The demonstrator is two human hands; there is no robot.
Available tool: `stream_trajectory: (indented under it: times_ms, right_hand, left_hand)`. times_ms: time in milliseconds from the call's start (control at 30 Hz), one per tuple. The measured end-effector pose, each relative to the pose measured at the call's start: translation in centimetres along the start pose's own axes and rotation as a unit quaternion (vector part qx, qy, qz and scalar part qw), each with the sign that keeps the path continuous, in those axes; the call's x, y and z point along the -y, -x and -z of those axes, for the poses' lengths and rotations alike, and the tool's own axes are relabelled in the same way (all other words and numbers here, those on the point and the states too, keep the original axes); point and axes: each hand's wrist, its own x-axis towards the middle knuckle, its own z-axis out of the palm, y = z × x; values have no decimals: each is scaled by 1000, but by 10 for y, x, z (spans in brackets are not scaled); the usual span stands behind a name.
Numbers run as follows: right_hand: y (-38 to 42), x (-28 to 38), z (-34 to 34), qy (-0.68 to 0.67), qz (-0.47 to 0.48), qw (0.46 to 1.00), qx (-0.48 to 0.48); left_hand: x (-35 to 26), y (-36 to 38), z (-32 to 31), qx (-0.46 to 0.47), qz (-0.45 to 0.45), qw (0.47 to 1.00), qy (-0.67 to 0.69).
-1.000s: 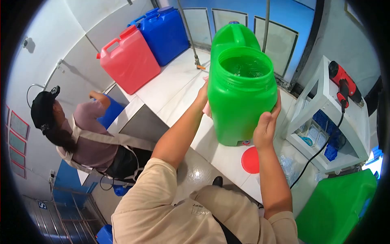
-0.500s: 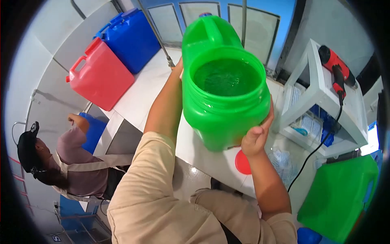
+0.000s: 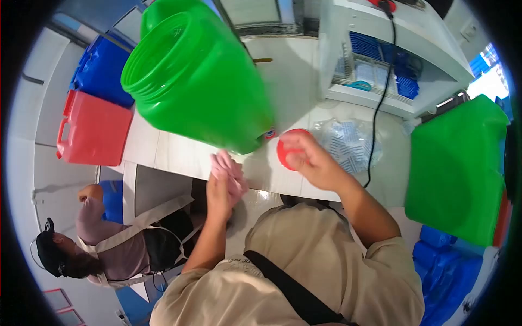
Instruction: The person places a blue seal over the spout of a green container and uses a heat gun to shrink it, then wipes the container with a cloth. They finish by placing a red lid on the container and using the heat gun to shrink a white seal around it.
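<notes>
My left hand [image 3: 218, 198] is closed round a crumpled pink cloth [image 3: 235, 179], held at the table's front edge just below the green container. That big green plastic container [image 3: 217, 92] stands on the white table with its wide threaded mouth uncovered; neither hand is on it. My right hand [image 3: 312, 160] reaches over a round red lid [image 3: 283, 155] lying by the container's base. Its thumb and fingers are apart and overlap the lid's right half, with red showing between them.
Beside the lid lies a clear bag of printed labels [image 3: 345, 144], and a black cord [image 3: 383, 103] runs past it. A white shelf unit [image 3: 375, 100] stands behind. Red [image 3: 98, 130] and blue [image 3: 109, 70] jerrycans are at left, near a person [image 3: 125, 244]. A green jerrycan [image 3: 454, 168] is at right.
Both hands have let go of the green container. My left hand now has a pink cloth, and my right has come over the red lid. The view has shifted, placing the container further left.
</notes>
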Motion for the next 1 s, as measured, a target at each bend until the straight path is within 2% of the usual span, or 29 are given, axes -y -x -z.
stream_trajectory:
  times_ms: [67, 100, 133, 167, 233, 267, 300, 367, 400, 433, 467, 500, 533, 567, 633, 667, 700, 733, 767, 833, 867, 933, 967, 1000]
  right_hand:
    - [29, -16, 7, -32, -16, 999, 6]
    - [39, -17, 12, -66, -33, 997, 18]
    - [47, -12, 20, -226, -67, 971, 43]
    - [52, -4, 24, -222, -63, 972, 38]
    - [62, 23, 27, -355, -61, 932, -28]
    - [66, 44, 38, -222, 9, 973, -67]
    - [71, 68, 55, -171, 77, 978, -92]
    - [74, 123, 94, -34, 223, 962, -157]
    - [68, 151, 110, 35, 226, 941, -250]
    - [61, 179, 126, 101, 213, 909, -344]
    - [44, 202, 150, 182, 311, 852, -380]
    - [25, 218, 193, 262, 336, 805, -413]
    - [10, 232, 228, 339, 358, 749, -443]
    - [0, 242, 237, 338, 362, 747, -444]
    - [-12, 255, 243, 507, 359, 607, -497]
    - [-10, 250, 248, 504, 365, 605, -497]
    - [-3, 239, 257, 589, 338, 583, -446]
    - [2, 237, 252, 669, 309, 554, -388]
    - [6, 230, 244, 667, 315, 555, -384]
    - [30, 216, 198, 478, 353, 705, -387]
    - [41, 206, 187, 474, 356, 709, -382]
    - [53, 185, 177, 325, 179, 864, -340]
    - [51, 174, 182, 321, 182, 867, -335]
    - [47, 160, 190, 349, 124, 877, -305]
  left_hand:
    - [3, 10, -30, 44, -2, 999, -26]
    - [-10, 7, -53, 150, -111, 976, -111]
    - [-25, 3, -74, 251, -218, 924, -192]
    - [-48, 1, -93, 256, -223, 921, -189]
    - [-92, -5, -121, 264, -393, 806, -357]
    - [-88, -19, -121, 264, -408, 817, -309]
    - [-82, -31, -123, 264, -416, 814, -308]
    - [-64, -50, -124, 246, -265, 863, -353]
    - [-47, -59, -124, 247, -266, 861, -355]
    - [-24, -68, -122, 264, -212, 829, -446]
    - [-8, -72, -123, 276, -157, 786, -530]
    - [0, -71, -126, 275, -161, 785, -532]
    - [6, -69, -130, 286, -151, 718, -616]
    - [11, -68, -133, 293, -139, 644, -693]
    - [18, -68, -136, 302, -135, 639, -694]
    - [22, -70, -137, 323, -117, 619, -706]
    - [25, -72, -138, 343, -99, 600, -716]
    - [25, -72, -138, 335, -118, 588, -726]
    - [25, -74, -139, 328, -116, 592, -727]
    - [14, -72, -140, 327, -78, 601, -725]
    - [6, -67, -142, 322, -73, 603, -726]
    - [-25, -54, -149, 275, -15, 584, -764]
    - [-53, -43, -151, 284, -43, 599, -747]
    - [-88, -31, -151, 291, -69, 615, -730]
